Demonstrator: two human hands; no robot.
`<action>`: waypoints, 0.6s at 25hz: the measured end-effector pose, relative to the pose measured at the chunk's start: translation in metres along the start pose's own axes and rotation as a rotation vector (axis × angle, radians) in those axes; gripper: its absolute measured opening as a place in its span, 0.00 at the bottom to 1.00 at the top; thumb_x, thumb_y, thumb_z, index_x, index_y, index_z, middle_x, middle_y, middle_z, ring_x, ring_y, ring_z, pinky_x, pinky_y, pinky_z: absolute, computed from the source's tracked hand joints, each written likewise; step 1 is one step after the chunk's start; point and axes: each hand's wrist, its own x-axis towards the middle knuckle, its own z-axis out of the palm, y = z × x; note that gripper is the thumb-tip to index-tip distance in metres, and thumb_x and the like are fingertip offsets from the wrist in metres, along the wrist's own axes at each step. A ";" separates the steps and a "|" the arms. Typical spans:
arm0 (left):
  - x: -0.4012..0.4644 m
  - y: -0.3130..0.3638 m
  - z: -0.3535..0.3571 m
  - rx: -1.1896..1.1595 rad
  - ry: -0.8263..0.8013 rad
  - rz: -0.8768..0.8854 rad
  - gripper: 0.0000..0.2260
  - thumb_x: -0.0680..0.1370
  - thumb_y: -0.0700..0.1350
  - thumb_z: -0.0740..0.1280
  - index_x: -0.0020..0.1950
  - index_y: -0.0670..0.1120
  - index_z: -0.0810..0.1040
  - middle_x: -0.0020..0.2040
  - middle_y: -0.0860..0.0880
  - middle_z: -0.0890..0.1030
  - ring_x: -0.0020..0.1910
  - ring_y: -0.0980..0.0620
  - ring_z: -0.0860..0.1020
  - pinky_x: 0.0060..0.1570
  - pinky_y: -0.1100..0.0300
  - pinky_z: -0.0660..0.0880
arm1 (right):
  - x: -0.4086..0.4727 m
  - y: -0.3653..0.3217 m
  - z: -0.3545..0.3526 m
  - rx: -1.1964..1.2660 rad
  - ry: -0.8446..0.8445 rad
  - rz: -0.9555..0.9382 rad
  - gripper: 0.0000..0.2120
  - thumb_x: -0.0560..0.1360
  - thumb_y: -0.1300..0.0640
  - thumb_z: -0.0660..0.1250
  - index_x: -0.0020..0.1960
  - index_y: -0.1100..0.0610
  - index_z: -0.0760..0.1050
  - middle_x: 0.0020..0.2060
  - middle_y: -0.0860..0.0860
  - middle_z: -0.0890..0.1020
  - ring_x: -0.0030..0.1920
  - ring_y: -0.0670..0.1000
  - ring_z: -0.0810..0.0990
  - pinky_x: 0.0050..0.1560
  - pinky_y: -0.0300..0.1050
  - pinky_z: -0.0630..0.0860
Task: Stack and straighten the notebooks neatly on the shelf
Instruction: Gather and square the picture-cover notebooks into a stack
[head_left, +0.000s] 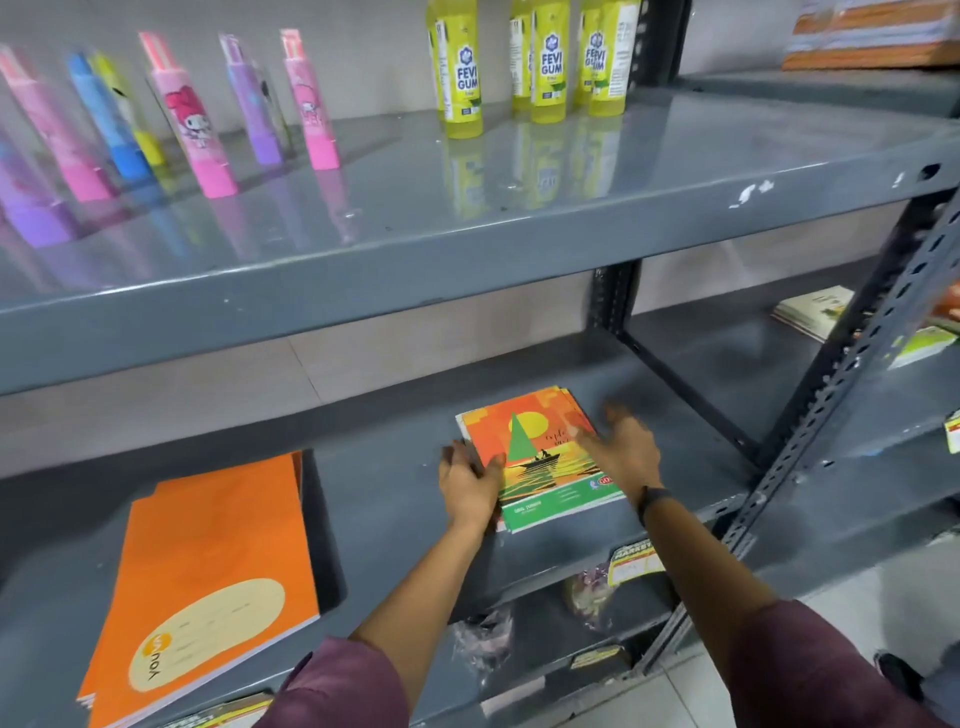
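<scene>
On the middle shelf (395, 499) of a grey metal rack, a small pile of notebooks (545, 462) with an orange-and-green sailing-boat cover lies flat, a little right of centre and close to the front lip. The covers beneath the top one peek out at the far edge and along the near-left edge, so the pile is fanned rather than square.

The left hand (470, 483) presses against the pile's left edge, its fingers (491, 462) curled loosely onto the cover — touching, not gripping. The right hand (621, 449) rests over the right side of the top cover with its fingers (584, 434) spread and open; it clasps nothing either. A dark band sits on that wrist.

The step in hand looks like squaring this pile between the two palms. To do it well, the person would likely press both long edges inward together, then tap the near and far edges so the hidden covers slide flush — light pressure, since thin covers buckle if squeezed hard. Keeping the pile flat on the shelf should stop the lower books from slipping out.

Well apart to the left lies a second pile of larger orange notebooks (208, 587), angled and overhanging the front lip; it appears still to need straightening. On the shelf above stand yellow gum bottles (545, 62) and a row of pastel tubes (197, 114), clear of the work.
</scene>
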 end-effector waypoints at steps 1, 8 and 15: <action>0.001 0.000 -0.003 -0.135 -0.001 -0.015 0.24 0.77 0.50 0.64 0.67 0.38 0.67 0.67 0.39 0.73 0.65 0.39 0.72 0.67 0.46 0.69 | 0.008 0.005 -0.009 0.123 -0.021 0.036 0.26 0.73 0.45 0.69 0.65 0.60 0.72 0.62 0.59 0.78 0.65 0.61 0.74 0.66 0.56 0.71; 0.009 0.014 -0.001 -0.521 -0.294 -0.200 0.34 0.75 0.68 0.45 0.67 0.46 0.73 0.64 0.41 0.77 0.56 0.46 0.80 0.60 0.50 0.74 | 0.034 0.000 -0.008 0.421 -0.488 0.101 0.40 0.73 0.32 0.43 0.77 0.56 0.53 0.77 0.56 0.59 0.76 0.56 0.59 0.78 0.57 0.53; -0.001 0.013 -0.022 -0.223 -0.498 -0.143 0.36 0.72 0.65 0.61 0.74 0.49 0.57 0.71 0.53 0.69 0.66 0.53 0.69 0.68 0.64 0.63 | 0.032 0.010 -0.017 0.248 -0.711 -0.061 0.23 0.75 0.39 0.59 0.60 0.54 0.74 0.53 0.43 0.85 0.55 0.43 0.83 0.61 0.37 0.76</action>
